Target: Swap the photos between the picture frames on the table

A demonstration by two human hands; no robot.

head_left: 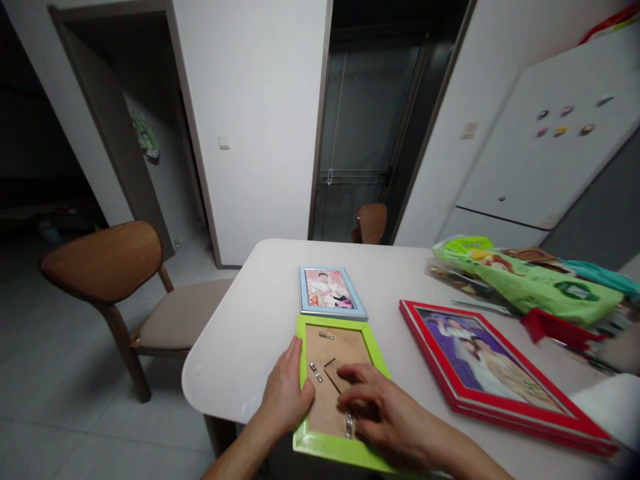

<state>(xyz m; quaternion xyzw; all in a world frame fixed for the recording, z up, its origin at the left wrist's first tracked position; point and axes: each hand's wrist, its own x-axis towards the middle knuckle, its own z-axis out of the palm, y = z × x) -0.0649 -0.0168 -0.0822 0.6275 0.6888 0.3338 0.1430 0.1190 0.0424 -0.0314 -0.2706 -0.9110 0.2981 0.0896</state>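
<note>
A lime-green picture frame (pixel 302 440) lies face down at the table's near edge, its brown backing board (pixel 320 413) facing up. My left hand (pixel 285 387) grips the frame's left side, thumb over the rim and fingers along the outer edge. Over the board's lower right is my right hand (pixel 383 407), fingers bent and apart, with nothing visible between them. Silver metal clips (pixel 316 372) are on the board. A thin dark bent line (pixel 331 379), a slot or a strip, runs toward my right fingertips. Whether those fingertips touch the board is unclear.
Beyond the green frame lies a light-blue framed photo (pixel 327 290). Red framed photos (pixel 493 360), seemingly stacked, sit to the right. Behind them are a green plastic package (pixel 550 280) and a red object (pixel 560 330). A wooden chair (pixel 107 260) stands left of the white table (pixel 240 333).
</note>
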